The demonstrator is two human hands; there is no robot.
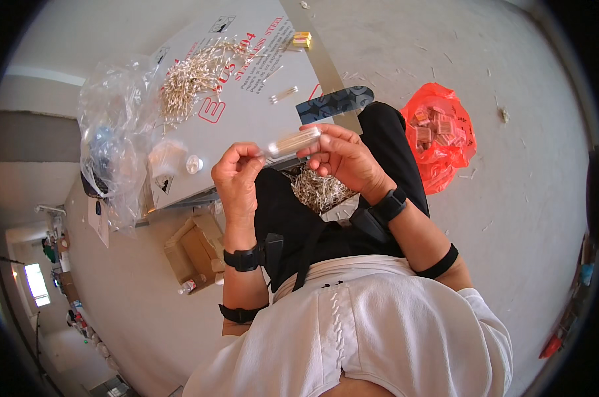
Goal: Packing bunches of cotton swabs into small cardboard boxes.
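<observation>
In front of my lap I hold a small clear pack of cotton swabs (291,143), slightly blurred. My right hand (353,160) grips its right end between thumb and fingers. At the other end, my left hand (237,180) pinches the edge of the clear wrapping with thumb and forefinger. Below the pack, between my legs, a container holds many loose cotton swabs (318,190); my hands and legs partly hide it. On the grey sheet-covered table (246,126) beyond my hands lie a large heap of cotton swabs (192,81) and a small bundle of swabs (284,95).
A crumpled clear plastic bag (114,126) hangs over the table's left edge near a small white round item (193,164). A small yellow box (302,40) sits at the far edge. Right, on the floor, a red plastic bag (468,135) holds several packs. An open cardboard box (180,255) stands lower left.
</observation>
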